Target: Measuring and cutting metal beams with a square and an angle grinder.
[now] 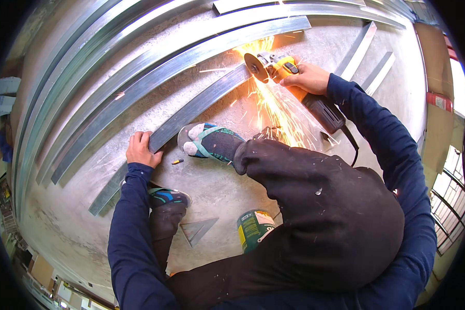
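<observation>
My right hand (pixel 310 78) is wrapped round a yellow and black angle grinder (pixel 315 106). Its brown cutting disc (pixel 256 67) meets the far right end of a grey metal bar (pixel 201 101). Bright sparks (pixel 276 111) stream from the disc toward my leg, and a glow spreads on the floor behind it. My left hand (pixel 142 149) grips the same bar lower down, fingers over its top and thumb at its near side. My sandalled foot (pixel 206 140) rests right beside the bar.
Several long metal bars (pixel 181 54) lie side by side beyond. Short cut pieces (pixel 380 72) lie at the right. Near my legs are a set square (pixel 197 230), a green and yellow can (pixel 253 227) and a small yellow-black marker (pixel 177 161). The grinder's cord (pixel 354 144) trails beside my knee.
</observation>
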Demonstrator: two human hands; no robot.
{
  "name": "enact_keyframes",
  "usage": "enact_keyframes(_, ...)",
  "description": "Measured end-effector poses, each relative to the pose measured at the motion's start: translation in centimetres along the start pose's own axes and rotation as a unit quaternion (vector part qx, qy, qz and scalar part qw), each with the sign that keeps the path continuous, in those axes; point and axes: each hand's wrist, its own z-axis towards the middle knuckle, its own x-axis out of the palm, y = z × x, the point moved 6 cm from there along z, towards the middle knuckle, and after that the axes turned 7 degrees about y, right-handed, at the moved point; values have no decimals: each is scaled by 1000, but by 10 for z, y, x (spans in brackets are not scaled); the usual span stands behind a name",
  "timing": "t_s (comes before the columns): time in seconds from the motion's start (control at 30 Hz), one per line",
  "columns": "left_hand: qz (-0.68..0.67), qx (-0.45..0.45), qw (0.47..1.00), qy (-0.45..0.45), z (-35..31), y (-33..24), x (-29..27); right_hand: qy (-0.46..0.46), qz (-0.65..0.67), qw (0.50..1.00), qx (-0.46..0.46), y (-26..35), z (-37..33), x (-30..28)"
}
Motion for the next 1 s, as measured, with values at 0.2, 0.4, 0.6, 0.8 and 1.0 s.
enact_keyframes(0.2,2,9,1000,-7,0,0,0,-20,33,999,-6,-1,6,3)
enact_keyframes(0.4,-3,7,1000,-5,0,-1,-1,-6,-9,1000,13,0,10,-2)
enact_keyframes(0.6,-3,15,1000,-6,0,-2,-2,12,33,999,5,2,-1,1)
enact_keyframes(0.8,3,9,1000,5,0,-1,0,-10,41,999,11,-5,10,2)
enact_keyframes(1.0,-1,12,1000,-3,0,-2,-1,-22,-40,999,-15,-12,19,1)
